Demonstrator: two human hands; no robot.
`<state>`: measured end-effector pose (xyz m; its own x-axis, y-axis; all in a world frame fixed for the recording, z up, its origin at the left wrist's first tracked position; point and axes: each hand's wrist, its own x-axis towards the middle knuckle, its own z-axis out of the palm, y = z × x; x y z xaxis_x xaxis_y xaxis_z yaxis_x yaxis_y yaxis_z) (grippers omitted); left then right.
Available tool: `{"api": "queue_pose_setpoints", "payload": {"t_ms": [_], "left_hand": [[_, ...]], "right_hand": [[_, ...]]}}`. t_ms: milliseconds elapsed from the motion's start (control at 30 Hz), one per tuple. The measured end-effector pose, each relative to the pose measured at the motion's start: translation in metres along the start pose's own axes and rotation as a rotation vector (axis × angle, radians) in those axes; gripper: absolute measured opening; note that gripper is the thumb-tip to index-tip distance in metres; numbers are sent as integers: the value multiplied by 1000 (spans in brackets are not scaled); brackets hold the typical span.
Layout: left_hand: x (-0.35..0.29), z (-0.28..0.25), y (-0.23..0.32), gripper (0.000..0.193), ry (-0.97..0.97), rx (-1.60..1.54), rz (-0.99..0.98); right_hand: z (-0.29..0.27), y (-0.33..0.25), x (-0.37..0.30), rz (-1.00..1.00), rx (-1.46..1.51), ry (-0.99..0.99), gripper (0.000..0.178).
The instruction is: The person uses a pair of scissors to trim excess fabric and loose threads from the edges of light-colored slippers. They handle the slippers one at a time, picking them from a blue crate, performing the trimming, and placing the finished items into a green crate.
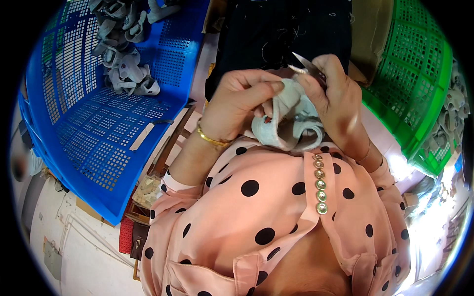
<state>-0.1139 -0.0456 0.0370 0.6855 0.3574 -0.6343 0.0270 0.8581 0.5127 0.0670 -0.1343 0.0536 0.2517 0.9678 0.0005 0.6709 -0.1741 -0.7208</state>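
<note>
A pale grey-white shoe upper with open straps hangs in front of my chest. My left hand pinches its upper edge between thumb and fingers. Closed around a small pair of scissors is my right hand, its thumb close to the top of the shoe upper. The metal blades point up and to the left, just above the piece. The handle of the scissors is mostly hidden in my palm, and I cannot tell whether the right fingers also grip the shoe upper.
On the left, a blue plastic basket holds several similar grey shoe uppers. A green basket stands on the right, with more grey pieces beyond it. Dark cloth with light thread bits lies ahead, beside cardboard.
</note>
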Motion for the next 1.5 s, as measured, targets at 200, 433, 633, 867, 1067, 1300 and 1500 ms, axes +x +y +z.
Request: {"api": "queue_pose_setpoints", "payload": {"t_ms": [200, 433, 633, 867, 1067, 1300, 1500], "left_hand": [[1, 0, -1, 14, 59, 13, 17], [2, -7, -5, 14, 18, -75, 36], [2, -6, -4, 15, 2, -74, 29], [4, -6, -6, 14, -7, -96, 34], [3, -3, -4, 13, 11, -96, 24], [1, 1, -5, 13, 41, -5, 61], [4, 3, 4, 14, 29, 128, 94]], "right_hand": [[-15, 6, 16, -150, 100, -24, 28], [-30, 17, 21, -379, -349, -233, 44], [-28, 14, 31, -491, -380, -239, 46], [-29, 11, 35, -496, -357, -264, 44], [-34, 10, 40, -536, -398, -297, 41], [-28, 21, 35, -492, -278, -315, 32], [-33, 30, 41, 10, 388, -304, 28]]}}
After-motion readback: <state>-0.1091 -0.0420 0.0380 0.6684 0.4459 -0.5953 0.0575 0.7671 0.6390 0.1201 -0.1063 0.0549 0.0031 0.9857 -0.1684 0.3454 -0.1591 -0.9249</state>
